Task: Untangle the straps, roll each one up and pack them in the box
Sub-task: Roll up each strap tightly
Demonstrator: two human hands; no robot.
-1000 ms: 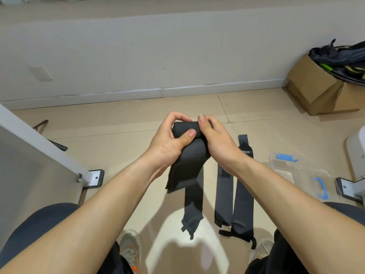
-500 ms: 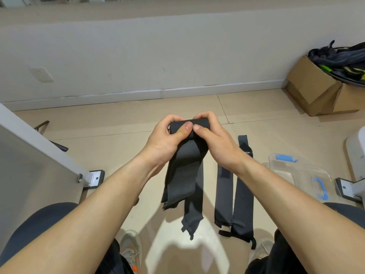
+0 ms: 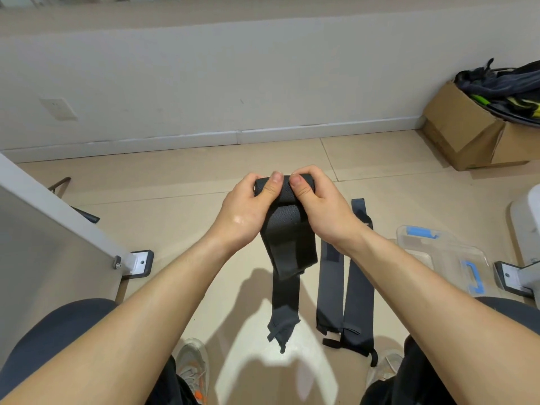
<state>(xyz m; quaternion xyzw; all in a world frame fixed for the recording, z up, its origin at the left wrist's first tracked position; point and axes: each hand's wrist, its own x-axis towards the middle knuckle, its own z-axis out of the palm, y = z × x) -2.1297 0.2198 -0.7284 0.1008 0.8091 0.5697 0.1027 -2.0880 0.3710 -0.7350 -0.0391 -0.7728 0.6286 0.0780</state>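
Nearest, a shoe (image 3: 193, 366) stands on the tiled floor (image 3: 175, 206) between the person's knees, and just past it lies the frayed end of a narrow dark strip (image 3: 285, 311). This runs up under the hanging strap; whether it belongs to that strap cannot be told. Above it, both hands hold the strap (image 3: 287, 238) off the floor. Its top is wound into a short roll. The left hand (image 3: 245, 211) and the right hand (image 3: 321, 211) curl round the roll's two ends, fingers behind and thumbs pressed side by side on its front, almost touching. The wide loose flap hangs straight down between the wrists, its lower edge free in the air. To the right, under the right forearm, two more straps (image 3: 330, 282) lie flat and parallel on the floor, just apart from the hanging flap. Right of them sits the clear box (image 3: 455, 258) with blue latches, near a white foot. A white panel (image 3: 43, 229) closes the left side, and bare floor lies between it and the hands and on to the wall (image 3: 263, 83). A carton (image 3: 467, 133) sits in the far right corner. Half a second ago the left thumb lay across the roll toward the right fingers and the flap hung lower. Now the thumbs are level and the flap is shorter.
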